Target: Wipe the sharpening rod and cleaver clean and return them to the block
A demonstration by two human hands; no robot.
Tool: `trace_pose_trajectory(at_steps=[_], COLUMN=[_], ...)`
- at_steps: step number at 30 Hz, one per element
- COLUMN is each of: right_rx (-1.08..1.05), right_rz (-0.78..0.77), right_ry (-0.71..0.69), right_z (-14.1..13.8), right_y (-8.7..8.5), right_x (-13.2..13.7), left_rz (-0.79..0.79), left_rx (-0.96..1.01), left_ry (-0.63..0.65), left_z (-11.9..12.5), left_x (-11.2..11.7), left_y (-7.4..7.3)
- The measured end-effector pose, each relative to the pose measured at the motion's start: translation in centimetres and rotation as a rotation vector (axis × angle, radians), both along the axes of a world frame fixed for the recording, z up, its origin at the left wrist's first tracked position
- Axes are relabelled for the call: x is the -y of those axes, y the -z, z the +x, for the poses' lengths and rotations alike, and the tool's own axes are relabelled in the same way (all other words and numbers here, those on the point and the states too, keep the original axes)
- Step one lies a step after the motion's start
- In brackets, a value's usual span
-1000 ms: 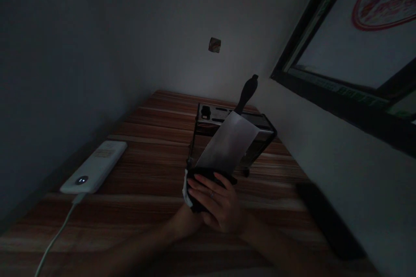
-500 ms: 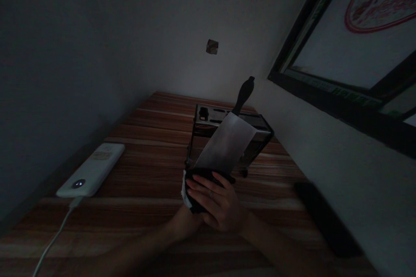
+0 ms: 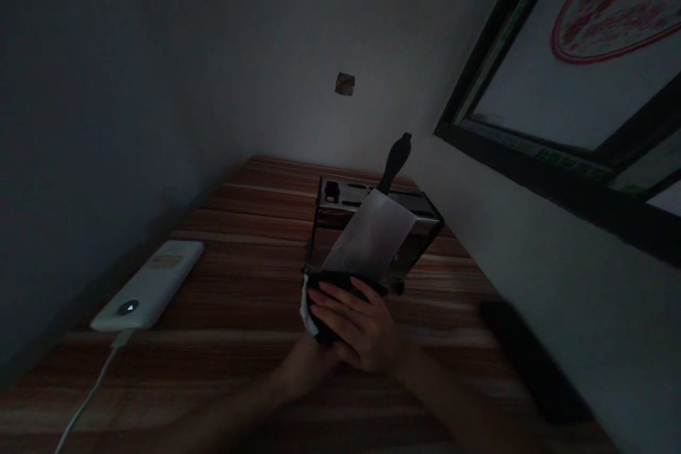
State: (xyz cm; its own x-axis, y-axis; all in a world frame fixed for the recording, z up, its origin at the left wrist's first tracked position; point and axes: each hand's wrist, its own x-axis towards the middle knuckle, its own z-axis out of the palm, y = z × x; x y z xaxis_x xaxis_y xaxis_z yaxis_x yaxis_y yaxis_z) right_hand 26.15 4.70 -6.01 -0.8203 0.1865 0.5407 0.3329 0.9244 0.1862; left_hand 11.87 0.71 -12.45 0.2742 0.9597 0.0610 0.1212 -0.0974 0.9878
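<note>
A cleaver (image 3: 375, 230) is tilted with its dark handle up and away from me and its broad blade towards me. The near end of the blade goes into a black cloth (image 3: 324, 326) with a whitish left edge. My right hand (image 3: 364, 330) lies over the cloth, fingers bent across it and pressing it on the blade. From below, my left hand (image 3: 311, 365) grips the cloth, its fingers mostly hidden. Right behind the blade stands a knife rack (image 3: 345, 191) with a slotted metal top, partly covered by the cleaver.
A white power bank (image 3: 152, 284) with a cable (image 3: 88, 397) lies at the left on the wood-grain table (image 3: 245, 298). At the right, a long black object (image 3: 532, 362) lies by the wall. A dark-framed window (image 3: 532, 145) is above it.
The view has shifted slightly. Both hands keep their hold on the cloth and the cleaver, with hardly any movement between them.
</note>
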Motion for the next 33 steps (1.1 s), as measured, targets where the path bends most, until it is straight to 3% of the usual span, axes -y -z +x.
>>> trace_pose_trajectory(at_steps=[5,14,22,33], right_rx=[-0.051,-0.144,-0.203,-0.333], right_rz=[0.013,0.055,0.051,0.058], right_ry=[0.031,0.089,0.18,0.28], right_z=[0.2,0.7,1.4,1.4], right_y=[-0.7,-2.7,-5.1,-6.7], right_x=[-0.9,-2.8,-4.6,-6.2], left_rz=[-0.023,0.007,-0.021,-0.049], left_rx=[-0.004,-0.055,-0.074,-0.041], left_ry=[-0.075,-0.028,-0.016,0.01], left_z=[0.7,0.8,0.7,0.7], left_x=[0.0,-0.2,-0.1,-0.1], left_y=[-1.4,-2.8,-2.4,-3.0])
